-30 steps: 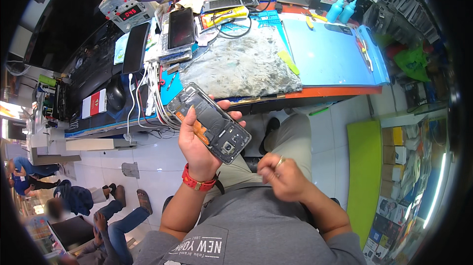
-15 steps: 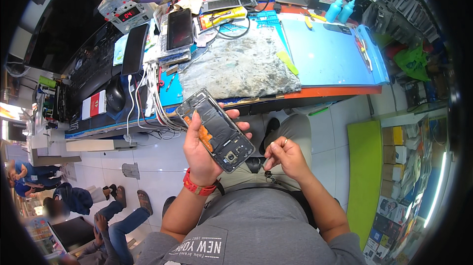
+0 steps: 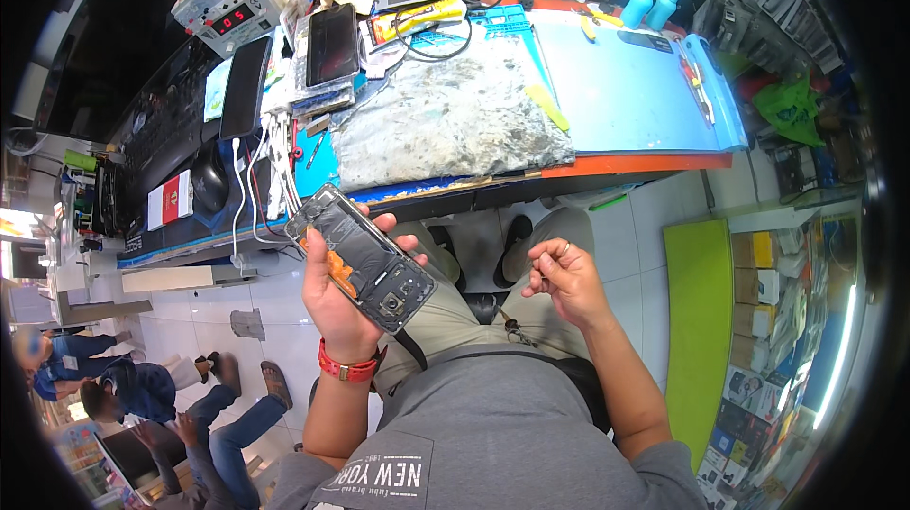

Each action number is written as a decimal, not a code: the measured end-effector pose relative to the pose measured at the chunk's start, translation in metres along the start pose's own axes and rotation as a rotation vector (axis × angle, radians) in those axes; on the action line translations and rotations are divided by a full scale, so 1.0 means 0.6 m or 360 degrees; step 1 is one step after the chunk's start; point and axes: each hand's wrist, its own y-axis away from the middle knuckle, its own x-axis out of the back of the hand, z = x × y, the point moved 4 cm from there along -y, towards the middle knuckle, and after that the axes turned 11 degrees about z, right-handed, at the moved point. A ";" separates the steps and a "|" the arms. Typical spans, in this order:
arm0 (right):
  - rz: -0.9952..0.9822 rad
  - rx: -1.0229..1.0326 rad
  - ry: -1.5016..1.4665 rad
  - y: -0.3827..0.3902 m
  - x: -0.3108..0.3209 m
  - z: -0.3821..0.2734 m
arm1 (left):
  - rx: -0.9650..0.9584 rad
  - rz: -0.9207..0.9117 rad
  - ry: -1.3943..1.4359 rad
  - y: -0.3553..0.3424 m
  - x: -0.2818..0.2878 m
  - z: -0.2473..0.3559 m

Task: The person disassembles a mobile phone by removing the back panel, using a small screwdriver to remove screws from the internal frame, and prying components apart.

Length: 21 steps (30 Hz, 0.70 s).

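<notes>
My left hand [image 3: 343,316] holds an opened smartphone [image 3: 372,249] without its back cover, tilted above my lap. Its black battery, an orange strip and the camera module at the lower end show. The thumb lies along one long edge, and the fingertips come round the other. To the right, above my thigh, my right hand [image 3: 569,281] is half curled, with thumb and fingertips drawn together. Whether something small is pinched there I cannot make out. Ahead of the phone, a stained grey cloth [image 3: 455,121] lies on the workbench.
Two phones, a dark one [image 3: 246,88] and another [image 3: 332,45], lie left of the cloth near white cables [image 3: 275,154]. A power supply [image 3: 232,22] stands behind. At right are a blue mat [image 3: 626,93], pliers [image 3: 588,27] and blue bottles [image 3: 640,3]. People sit at lower left.
My left hand has carried the opened phone to the left and slightly down. My right hand has moved slightly up and right, away from the phone. The view has shifted a little.
</notes>
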 end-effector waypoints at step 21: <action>0.0127 0.0178 0.0879 0.001 -0.009 0.017 | 0.0034 0.0075 -0.0025 0.014 0.030 0.007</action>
